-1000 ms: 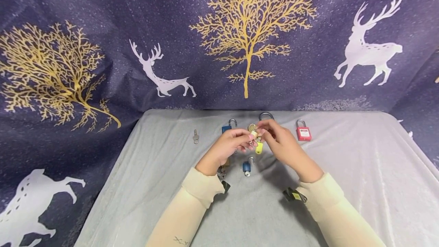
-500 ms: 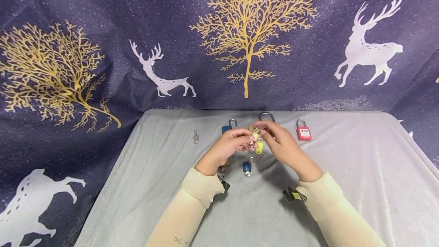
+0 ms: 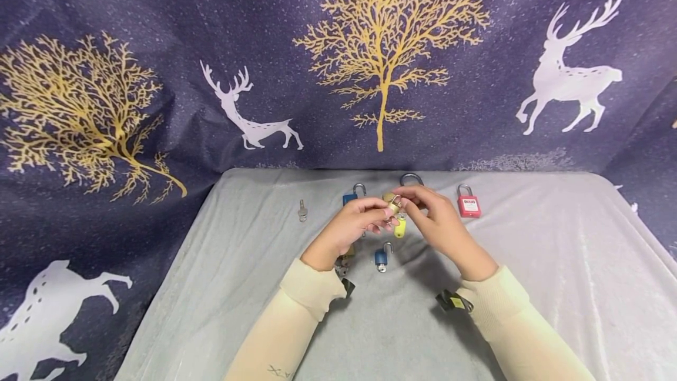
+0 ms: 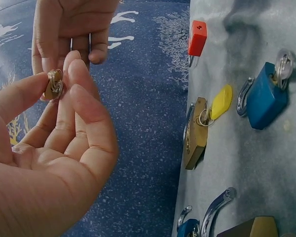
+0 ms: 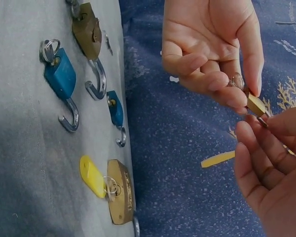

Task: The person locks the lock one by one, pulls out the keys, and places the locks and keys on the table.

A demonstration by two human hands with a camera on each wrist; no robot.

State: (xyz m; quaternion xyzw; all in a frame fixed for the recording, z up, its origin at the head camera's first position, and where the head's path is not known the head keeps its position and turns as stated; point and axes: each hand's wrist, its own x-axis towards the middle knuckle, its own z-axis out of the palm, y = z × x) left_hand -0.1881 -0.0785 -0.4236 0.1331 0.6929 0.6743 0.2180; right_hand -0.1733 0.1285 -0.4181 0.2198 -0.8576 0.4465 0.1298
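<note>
I see my left hand (image 3: 353, 223) and right hand (image 3: 435, 219) both pinching one small brass padlock (image 3: 391, 204) above the grey cloth (image 3: 529, 251); two blue padlocks (image 3: 381, 256) and one red padlock (image 3: 468, 203) lie around.

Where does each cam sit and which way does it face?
Head: worn on the head, looks forward and down at the table; both hands and sleeves show.
Left wrist: on that wrist, looks along the left hand; right hand above.
Right wrist: on that wrist, looks along the right hand; left hand above.
All share the small brass lock both hands pinch; the wrist views share the yellow tag.
</note>
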